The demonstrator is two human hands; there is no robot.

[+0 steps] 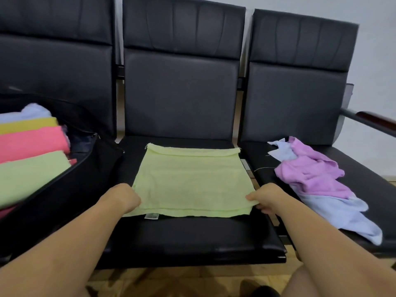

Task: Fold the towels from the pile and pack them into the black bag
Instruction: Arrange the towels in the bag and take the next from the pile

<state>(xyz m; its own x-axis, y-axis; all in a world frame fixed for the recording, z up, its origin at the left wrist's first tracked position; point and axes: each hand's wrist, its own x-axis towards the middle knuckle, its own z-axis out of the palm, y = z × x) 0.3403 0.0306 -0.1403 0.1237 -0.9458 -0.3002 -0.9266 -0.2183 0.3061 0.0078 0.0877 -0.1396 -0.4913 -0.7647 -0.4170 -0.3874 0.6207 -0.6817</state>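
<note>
Row of three black padded seats [184, 236] against a pale wall; work happens on the middle one.

Black bag [70, 189] lies open on the left seat, zip edge toward the middle seat. Inside it, folded towels are stacked side by side: a light green one [30, 174] nearest, then a pink one [32, 142], a yellow one [27, 125] and a pale blue one [32, 111] at the back.

Light green towel [188, 181] lies flat on the middle seat, already doubled over: two layers show along the near edge, the lower one sticking out slightly, with a small care label [151, 216] at its near left corner. The far edge is rolled into a narrow hem. Surface smooth, few creases.

Pile [321, 185] on the right seat: a crumpled lilac towel on top of a crumpled pale blue one, unfolded, with loose threads trailing toward the seat gap.

Both forearms reach forward from the bottom of view. Left hand [124, 198] sits at the towel's near left edge, fingers curled under and gripping the cloth. Right hand [265, 198] pinches the near right corner, thumb on top, fingers below.
</note>
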